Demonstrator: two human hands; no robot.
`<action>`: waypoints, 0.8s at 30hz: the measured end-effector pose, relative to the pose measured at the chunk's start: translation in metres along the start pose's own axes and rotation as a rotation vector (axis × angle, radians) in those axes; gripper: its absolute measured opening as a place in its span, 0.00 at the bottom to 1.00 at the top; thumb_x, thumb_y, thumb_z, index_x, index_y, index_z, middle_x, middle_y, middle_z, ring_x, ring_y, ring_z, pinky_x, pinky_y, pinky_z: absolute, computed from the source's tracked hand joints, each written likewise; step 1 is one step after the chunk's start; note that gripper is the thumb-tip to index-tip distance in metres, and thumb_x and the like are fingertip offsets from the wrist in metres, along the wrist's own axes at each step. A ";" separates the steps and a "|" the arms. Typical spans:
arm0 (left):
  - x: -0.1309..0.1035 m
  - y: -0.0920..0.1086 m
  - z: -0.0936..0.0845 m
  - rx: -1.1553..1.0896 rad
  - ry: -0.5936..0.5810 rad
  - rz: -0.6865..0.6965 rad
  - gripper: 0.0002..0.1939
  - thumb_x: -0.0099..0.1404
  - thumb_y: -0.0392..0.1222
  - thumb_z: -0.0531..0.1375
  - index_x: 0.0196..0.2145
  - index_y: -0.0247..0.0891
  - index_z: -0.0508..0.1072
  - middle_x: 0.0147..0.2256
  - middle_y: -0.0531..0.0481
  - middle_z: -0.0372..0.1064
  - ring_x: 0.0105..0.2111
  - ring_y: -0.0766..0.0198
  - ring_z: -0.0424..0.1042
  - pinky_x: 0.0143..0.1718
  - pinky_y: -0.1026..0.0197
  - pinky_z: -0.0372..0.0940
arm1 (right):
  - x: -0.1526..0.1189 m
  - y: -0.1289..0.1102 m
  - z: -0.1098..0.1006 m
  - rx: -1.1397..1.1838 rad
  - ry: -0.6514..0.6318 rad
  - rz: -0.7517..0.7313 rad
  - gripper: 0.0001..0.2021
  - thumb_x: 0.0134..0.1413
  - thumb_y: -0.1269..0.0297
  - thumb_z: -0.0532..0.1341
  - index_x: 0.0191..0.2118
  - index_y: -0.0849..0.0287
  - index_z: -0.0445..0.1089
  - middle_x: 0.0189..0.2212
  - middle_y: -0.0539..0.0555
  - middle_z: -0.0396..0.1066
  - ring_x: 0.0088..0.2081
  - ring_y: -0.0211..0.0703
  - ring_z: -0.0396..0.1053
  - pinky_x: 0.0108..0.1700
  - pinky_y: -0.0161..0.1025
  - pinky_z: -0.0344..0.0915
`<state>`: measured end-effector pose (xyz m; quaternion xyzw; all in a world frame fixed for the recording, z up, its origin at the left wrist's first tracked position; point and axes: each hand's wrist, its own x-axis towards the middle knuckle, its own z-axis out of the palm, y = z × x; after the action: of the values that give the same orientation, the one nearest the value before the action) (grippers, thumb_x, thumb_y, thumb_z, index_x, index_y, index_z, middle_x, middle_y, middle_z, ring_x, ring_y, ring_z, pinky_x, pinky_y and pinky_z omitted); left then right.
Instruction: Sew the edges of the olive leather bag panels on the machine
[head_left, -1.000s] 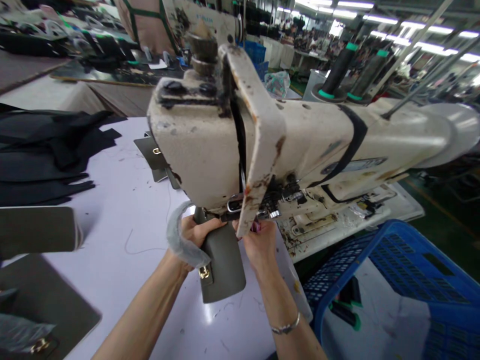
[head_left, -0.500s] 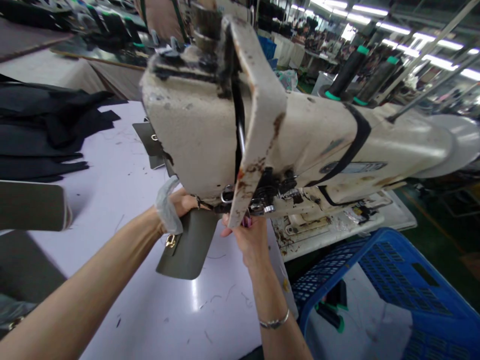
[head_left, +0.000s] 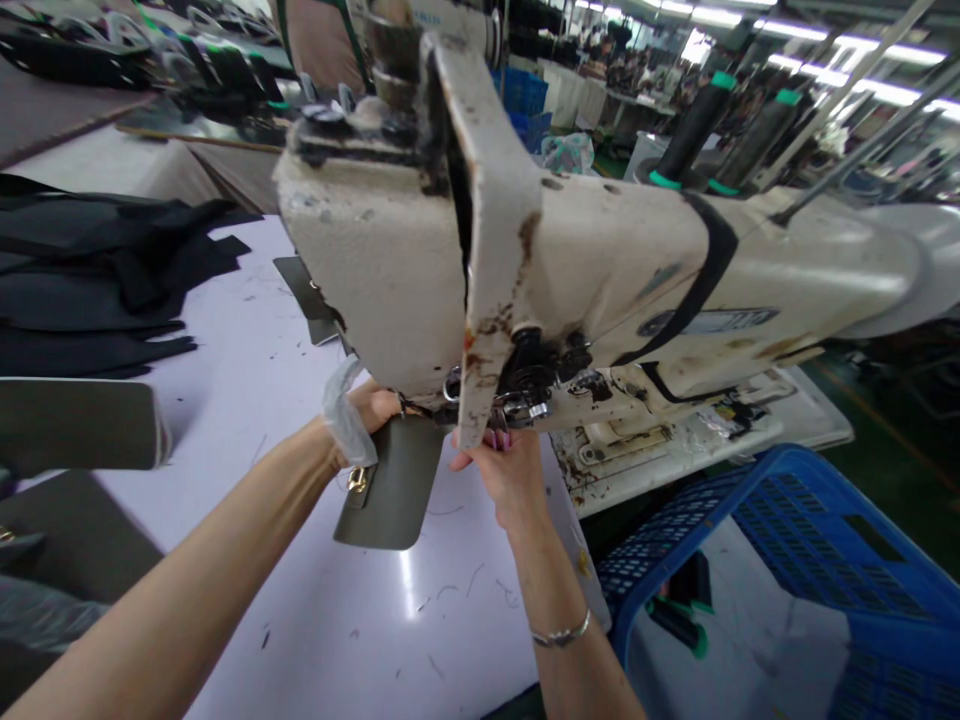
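Note:
An olive-grey flap panel (head_left: 401,490) with a gold metal clasp (head_left: 360,479) lies under the head of a worn cream sewing machine (head_left: 375,270). My left hand (head_left: 375,408) is closed on the panel's upper left edge, its fingertips partly hidden by the machine head. A strip of clear plastic wrap (head_left: 347,415) hangs around the clasp end, against my left wrist. Just right of the panel, below the needle guard, my right hand (head_left: 514,475) is closed with something small and pink between its fingers, too hidden to name.
Dark fabric pieces (head_left: 97,280) are stacked at the left, above more olive-grey panels (head_left: 75,425). A blue plastic basket (head_left: 795,560) with black thread cones (head_left: 679,620) stands at the lower right. Loose thread ends lie on the white tabletop (head_left: 360,640).
The camera view has shifted slightly, so the panel and both hands appear a little farther right. Against the machine, the hands keep nearly the same place and grip.

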<state>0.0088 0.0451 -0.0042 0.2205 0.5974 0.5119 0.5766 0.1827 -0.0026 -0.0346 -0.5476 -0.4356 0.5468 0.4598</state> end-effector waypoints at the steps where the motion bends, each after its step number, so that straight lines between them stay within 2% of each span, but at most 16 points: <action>1: 0.001 -0.001 -0.001 0.032 -0.018 -0.038 0.14 0.46 0.24 0.68 0.34 0.25 0.78 0.19 0.52 0.70 0.29 0.47 0.79 0.26 0.55 0.73 | 0.000 0.000 0.000 -0.005 0.002 0.000 0.13 0.53 0.66 0.69 0.18 0.56 0.77 0.20 0.52 0.77 0.29 0.47 0.75 0.39 0.41 0.68; 5: 0.003 -0.006 -0.004 0.106 -0.091 -0.098 0.16 0.47 0.28 0.69 0.37 0.27 0.78 0.19 0.52 0.71 0.25 0.51 0.77 0.23 0.57 0.71 | 0.000 -0.001 0.000 -0.026 0.011 0.024 0.13 0.53 0.66 0.69 0.19 0.56 0.77 0.19 0.52 0.77 0.29 0.47 0.75 0.39 0.41 0.68; 9: 0.006 -0.011 -0.007 0.121 -0.143 -0.030 0.11 0.47 0.30 0.68 0.31 0.30 0.76 0.18 0.53 0.69 0.23 0.55 0.74 0.23 0.62 0.68 | 0.000 -0.001 0.001 -0.022 0.013 0.020 0.12 0.52 0.67 0.69 0.18 0.56 0.77 0.19 0.51 0.77 0.30 0.47 0.75 0.40 0.41 0.67; 12: 0.007 -0.013 -0.009 0.145 -0.284 0.030 0.10 0.46 0.35 0.68 0.28 0.32 0.73 0.19 0.52 0.71 0.19 0.60 0.71 0.20 0.65 0.64 | 0.000 0.000 0.000 -0.028 0.008 0.018 0.12 0.52 0.65 0.69 0.19 0.56 0.78 0.19 0.52 0.77 0.31 0.47 0.76 0.41 0.41 0.68; 15: 0.005 -0.011 -0.010 0.162 -0.380 0.055 0.13 0.44 0.39 0.70 0.28 0.33 0.74 0.22 0.49 0.74 0.18 0.62 0.69 0.19 0.65 0.62 | 0.002 0.002 0.000 -0.022 0.000 0.026 0.11 0.52 0.63 0.69 0.20 0.56 0.79 0.19 0.51 0.77 0.30 0.47 0.76 0.42 0.41 0.69; 20: 0.002 -0.009 -0.008 0.172 -0.372 0.047 0.14 0.40 0.41 0.71 0.26 0.37 0.74 0.23 0.48 0.75 0.19 0.61 0.69 0.18 0.63 0.64 | 0.002 0.002 0.000 -0.038 0.007 0.039 0.12 0.51 0.63 0.70 0.19 0.57 0.78 0.20 0.53 0.78 0.32 0.48 0.77 0.44 0.42 0.69; 24: 0.003 -0.013 -0.010 0.183 -0.418 0.051 0.12 0.44 0.42 0.71 0.27 0.35 0.77 0.22 0.47 0.75 0.17 0.62 0.68 0.16 0.64 0.63 | 0.001 0.001 -0.001 -0.027 -0.004 0.023 0.12 0.52 0.63 0.69 0.19 0.56 0.78 0.19 0.52 0.77 0.30 0.47 0.77 0.43 0.41 0.70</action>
<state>0.0034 0.0390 -0.0187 0.3880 0.5030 0.4133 0.6524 0.1839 -0.0015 -0.0358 -0.5579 -0.4374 0.5471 0.4452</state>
